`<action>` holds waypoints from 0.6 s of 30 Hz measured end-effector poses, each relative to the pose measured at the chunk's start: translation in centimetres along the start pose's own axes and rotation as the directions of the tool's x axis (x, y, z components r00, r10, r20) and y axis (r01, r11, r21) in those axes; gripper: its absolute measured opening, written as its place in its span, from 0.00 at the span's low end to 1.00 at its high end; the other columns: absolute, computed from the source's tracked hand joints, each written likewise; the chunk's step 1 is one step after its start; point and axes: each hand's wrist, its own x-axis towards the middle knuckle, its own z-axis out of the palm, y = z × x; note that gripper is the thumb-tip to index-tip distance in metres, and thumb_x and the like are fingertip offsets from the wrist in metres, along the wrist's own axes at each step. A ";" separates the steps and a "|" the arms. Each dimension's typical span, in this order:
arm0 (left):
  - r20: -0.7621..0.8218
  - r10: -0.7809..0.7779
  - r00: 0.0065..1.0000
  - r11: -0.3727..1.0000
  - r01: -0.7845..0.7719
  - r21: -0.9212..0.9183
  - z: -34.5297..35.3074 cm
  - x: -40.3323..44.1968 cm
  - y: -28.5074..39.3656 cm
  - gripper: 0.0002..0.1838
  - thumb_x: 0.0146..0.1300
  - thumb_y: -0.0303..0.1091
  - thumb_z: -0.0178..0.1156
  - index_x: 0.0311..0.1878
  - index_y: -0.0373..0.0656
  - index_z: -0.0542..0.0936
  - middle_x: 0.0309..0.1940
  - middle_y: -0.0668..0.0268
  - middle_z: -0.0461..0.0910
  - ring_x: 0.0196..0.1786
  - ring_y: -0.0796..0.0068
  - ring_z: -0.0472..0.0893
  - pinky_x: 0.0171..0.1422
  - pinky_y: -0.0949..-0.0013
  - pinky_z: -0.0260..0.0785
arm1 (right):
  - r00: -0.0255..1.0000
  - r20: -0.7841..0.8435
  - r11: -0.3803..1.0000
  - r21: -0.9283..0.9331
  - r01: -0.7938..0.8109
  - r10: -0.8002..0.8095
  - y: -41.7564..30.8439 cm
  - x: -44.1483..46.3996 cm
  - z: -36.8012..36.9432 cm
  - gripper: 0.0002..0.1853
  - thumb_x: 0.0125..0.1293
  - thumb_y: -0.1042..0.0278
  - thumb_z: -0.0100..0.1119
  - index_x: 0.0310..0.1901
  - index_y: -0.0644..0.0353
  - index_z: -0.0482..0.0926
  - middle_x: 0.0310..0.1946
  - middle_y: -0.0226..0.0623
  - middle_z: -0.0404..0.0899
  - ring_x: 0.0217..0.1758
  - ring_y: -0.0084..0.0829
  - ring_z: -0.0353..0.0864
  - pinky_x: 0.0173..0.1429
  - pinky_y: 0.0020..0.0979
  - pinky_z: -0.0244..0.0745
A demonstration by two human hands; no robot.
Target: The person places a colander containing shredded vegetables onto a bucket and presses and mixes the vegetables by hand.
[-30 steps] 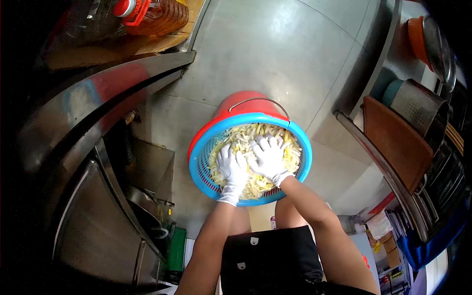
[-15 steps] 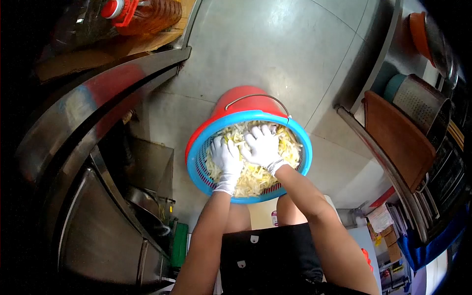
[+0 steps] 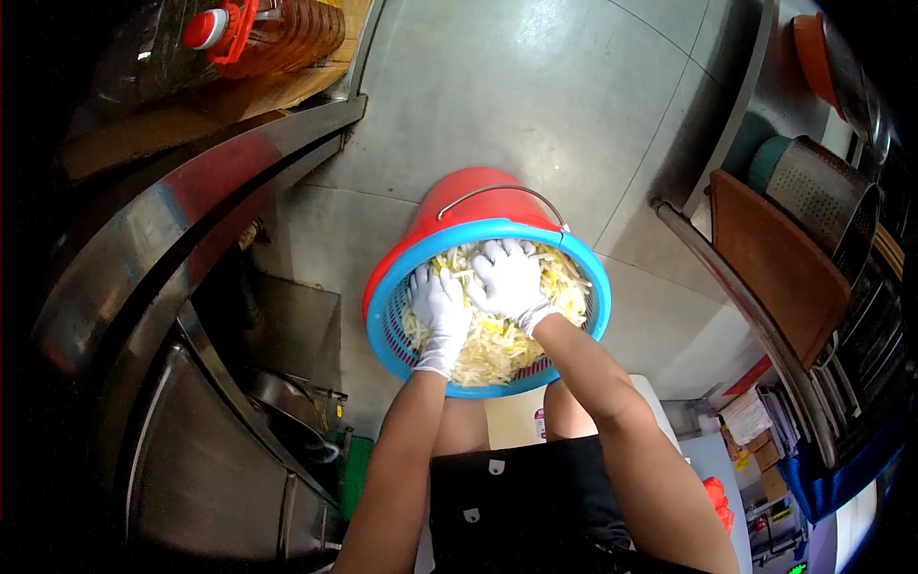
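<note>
Pale white and yellow shredded vegetables fill a blue plastic colander, which sits in the mouth of a red bucket with a metal handle. Both of my hands wear white gloves. My left hand lies palm down on the left part of the shreds, fingers slightly apart. Just to its right, my right hand presses flat on the shreds with its fingers spread and pointing away from me. Some fingertips sink partly into the shreds, and what lies under the palms is hidden.
Grey tiled floor surrounds the bucket. At the left runs a metal counter, with a large bottle of reddish-brown liquid at its far end. A rack on the right holds a brown tray and a perforated metal pan.
My hands stay on the shreds in almost the same spots, the right one a little to the left. The view has shifted slightly.
</note>
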 end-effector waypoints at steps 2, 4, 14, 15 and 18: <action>0.019 -0.002 1.000 1.000 0.002 0.023 0.0 0.2 -0.2 0.16 0.67 0.37 0.48 0.46 0.35 0.79 0.51 0.49 0.77 0.52 0.44 0.74 0.57 0.46 0.65 | 1.000 0.002 1.000 -0.009 -0.007 0.007 0.0 0.1 0.0 0.15 0.50 0.51 0.58 0.33 0.52 0.80 0.34 0.35 0.75 0.42 0.39 0.75 0.48 0.50 0.67; 0.032 -0.007 0.999 0.999 0.005 0.043 -0.1 0.4 -0.1 0.17 0.67 0.37 0.48 0.47 0.34 0.79 0.51 0.48 0.77 0.52 0.44 0.74 0.58 0.47 0.65 | 1.000 0.008 1.000 -0.012 -0.015 0.015 0.0 0.2 0.1 0.14 0.50 0.50 0.58 0.32 0.51 0.80 0.34 0.35 0.75 0.41 0.39 0.75 0.47 0.51 0.67; -0.121 0.139 0.983 0.988 -0.130 0.086 0.7 1.1 -0.8 0.18 0.71 0.40 0.45 0.40 0.37 0.78 0.39 0.46 0.79 0.42 0.43 0.77 0.49 0.47 0.68 | 1.000 -0.021 0.999 -0.031 -0.022 0.021 0.2 0.3 1.1 0.13 0.50 0.52 0.58 0.29 0.51 0.79 0.34 0.36 0.76 0.39 0.41 0.76 0.45 0.50 0.67; -0.130 0.130 0.983 0.990 -0.121 0.072 0.7 1.2 -0.6 0.18 0.71 0.41 0.45 0.40 0.36 0.78 0.38 0.46 0.79 0.42 0.42 0.77 0.49 0.46 0.68 | 0.999 -0.035 1.000 -0.028 -0.011 0.010 0.3 0.4 1.1 0.13 0.52 0.51 0.57 0.29 0.51 0.80 0.33 0.37 0.76 0.38 0.42 0.76 0.45 0.52 0.67; -0.140 0.131 0.981 0.990 -0.124 0.059 0.8 1.3 -0.8 0.18 0.71 0.41 0.45 0.40 0.36 0.78 0.38 0.45 0.80 0.42 0.42 0.78 0.48 0.46 0.69 | 0.999 -0.039 0.999 -0.023 -0.024 0.023 0.2 0.5 1.2 0.13 0.52 0.51 0.57 0.29 0.52 0.79 0.33 0.37 0.76 0.38 0.42 0.76 0.44 0.53 0.67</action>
